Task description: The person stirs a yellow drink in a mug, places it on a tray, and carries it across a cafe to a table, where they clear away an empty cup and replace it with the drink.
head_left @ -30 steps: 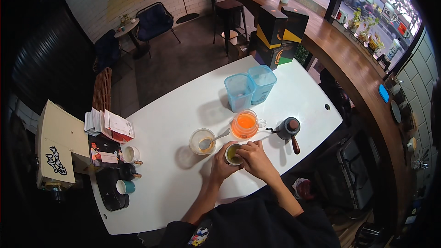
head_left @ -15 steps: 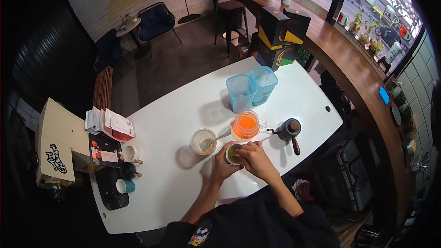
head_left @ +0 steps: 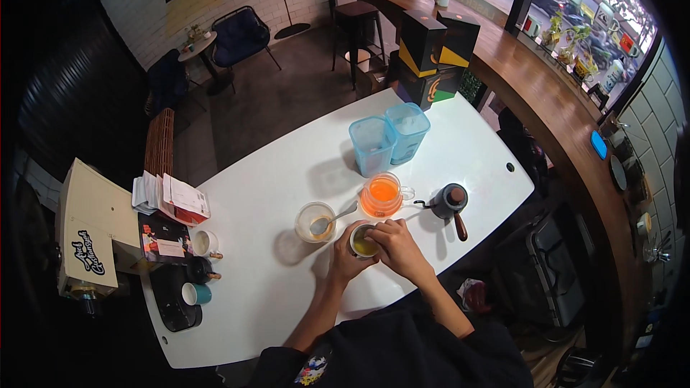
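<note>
My left hand (head_left: 346, 260) is wrapped round a small cup (head_left: 365, 246) with yellowish-green liquid in it, close to the table's near edge. My right hand (head_left: 399, 250) reaches over the cup's right rim with its fingers pinched together; whatever they hold is hidden. Just left of the cup stands a clear glass (head_left: 307, 236) with a little brown stuff at its bottom. A spoon (head_left: 346, 212) leans in that glass, its handle pointing up to the right. Behind my hands is a clear glass jug (head_left: 381, 197) of orange liquid, its handle turned right.
Two translucent blue containers (head_left: 372, 147) stand behind the jug. To the right sits a dark pot-like vessel (head_left: 451, 200) with a wooden knob and handle. Black boxes (head_left: 422, 43) are stacked at the far edge. Cups (head_left: 195, 293), papers and a cream machine (head_left: 100, 223) line the left.
The whole view has shifted slightly. My right fingers remain at the cup's rim with only a small change in pose, and the left hand keeps its hold on the cup.
</note>
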`<state>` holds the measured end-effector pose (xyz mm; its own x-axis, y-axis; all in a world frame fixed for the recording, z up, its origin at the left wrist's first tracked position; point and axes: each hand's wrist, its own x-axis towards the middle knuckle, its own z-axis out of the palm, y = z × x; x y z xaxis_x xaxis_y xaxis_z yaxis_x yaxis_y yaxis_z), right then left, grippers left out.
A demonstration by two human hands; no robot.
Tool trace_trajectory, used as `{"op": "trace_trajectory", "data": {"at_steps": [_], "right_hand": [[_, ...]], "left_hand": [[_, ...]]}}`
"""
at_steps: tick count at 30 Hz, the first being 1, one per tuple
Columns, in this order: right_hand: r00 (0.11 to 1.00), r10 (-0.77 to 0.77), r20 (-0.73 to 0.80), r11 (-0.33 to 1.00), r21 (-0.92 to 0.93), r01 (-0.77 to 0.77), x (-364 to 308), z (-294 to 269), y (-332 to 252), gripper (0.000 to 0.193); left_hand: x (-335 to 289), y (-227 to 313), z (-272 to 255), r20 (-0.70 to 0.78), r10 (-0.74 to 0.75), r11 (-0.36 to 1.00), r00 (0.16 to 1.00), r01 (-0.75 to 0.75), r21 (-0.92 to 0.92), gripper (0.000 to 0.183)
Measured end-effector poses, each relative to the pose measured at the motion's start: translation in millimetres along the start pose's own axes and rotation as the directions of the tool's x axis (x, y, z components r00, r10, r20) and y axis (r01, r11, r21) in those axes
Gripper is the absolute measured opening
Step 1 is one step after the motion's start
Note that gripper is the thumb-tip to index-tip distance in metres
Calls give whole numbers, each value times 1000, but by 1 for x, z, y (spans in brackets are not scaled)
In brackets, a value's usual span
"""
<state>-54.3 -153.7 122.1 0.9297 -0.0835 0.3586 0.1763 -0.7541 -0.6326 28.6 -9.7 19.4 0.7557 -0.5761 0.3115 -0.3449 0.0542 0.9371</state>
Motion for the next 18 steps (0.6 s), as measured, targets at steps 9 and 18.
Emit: {"op": "trace_trajectory", "data": {"at_steps": [9,18], "right_hand": [[999,22,-32,997,-68,-24,-3,-5,7,14],[989,-8,145,1000,-16,11,-2,-5,0,15]], "left_hand": [[1,6,0,25,-38,999,999,38,20,80],[0,8,-1,-2,0,1000,1000,0,-3,77]]}}
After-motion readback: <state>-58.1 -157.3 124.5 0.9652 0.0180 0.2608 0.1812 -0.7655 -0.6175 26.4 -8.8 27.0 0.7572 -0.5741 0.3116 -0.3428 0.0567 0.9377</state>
